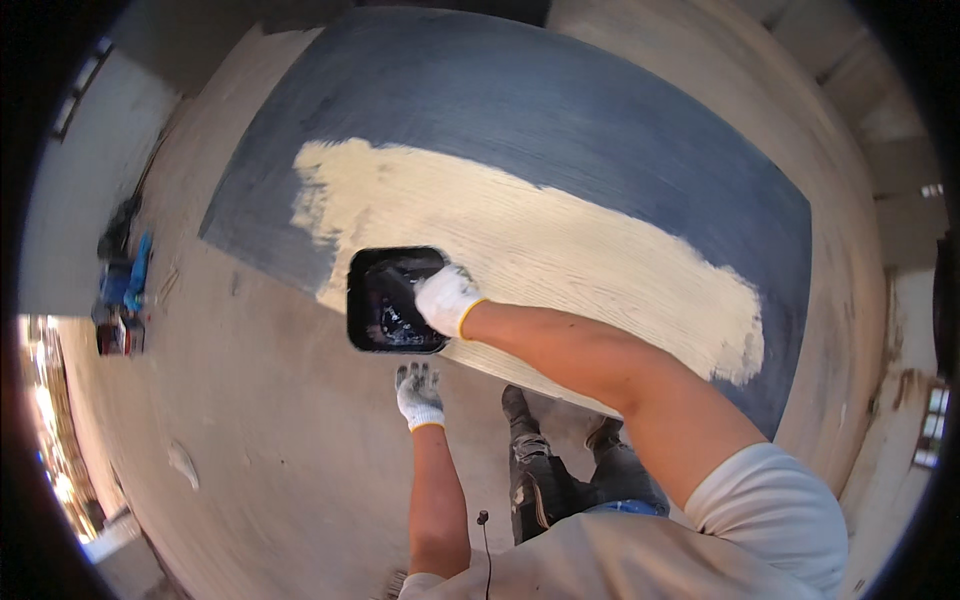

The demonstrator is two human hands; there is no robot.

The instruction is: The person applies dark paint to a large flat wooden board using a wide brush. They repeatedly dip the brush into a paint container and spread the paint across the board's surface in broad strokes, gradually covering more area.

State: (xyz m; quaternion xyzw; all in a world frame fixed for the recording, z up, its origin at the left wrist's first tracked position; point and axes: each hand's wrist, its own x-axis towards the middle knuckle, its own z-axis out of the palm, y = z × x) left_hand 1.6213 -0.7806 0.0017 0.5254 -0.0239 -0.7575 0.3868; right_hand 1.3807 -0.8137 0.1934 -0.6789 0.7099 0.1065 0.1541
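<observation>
A black square tray [366, 338] with glossy dark liquid inside sits over the near left edge of a large flat board [480, 85]. My right hand [447, 298], in a white knit glove with a yellow cuff, reaches across to the tray's right side. Its fingers are closed on what looks like a paintbrush [402, 274], dipped into the tray and partly blurred. Just below the tray, my left hand [419, 394] is open with fingers spread, its glove stained dark grey and holding nothing. The board is dark blue-grey, with a ragged-edged cream patch [560, 250] across it.
Dusty concrete floor [290, 420] surrounds the board. At the far left, by a wall, stand paint cans [120, 335] and a blue item [138, 272]. A pale scrap [183, 465] lies on the floor. My boots [516, 405] are close to the board's near edge.
</observation>
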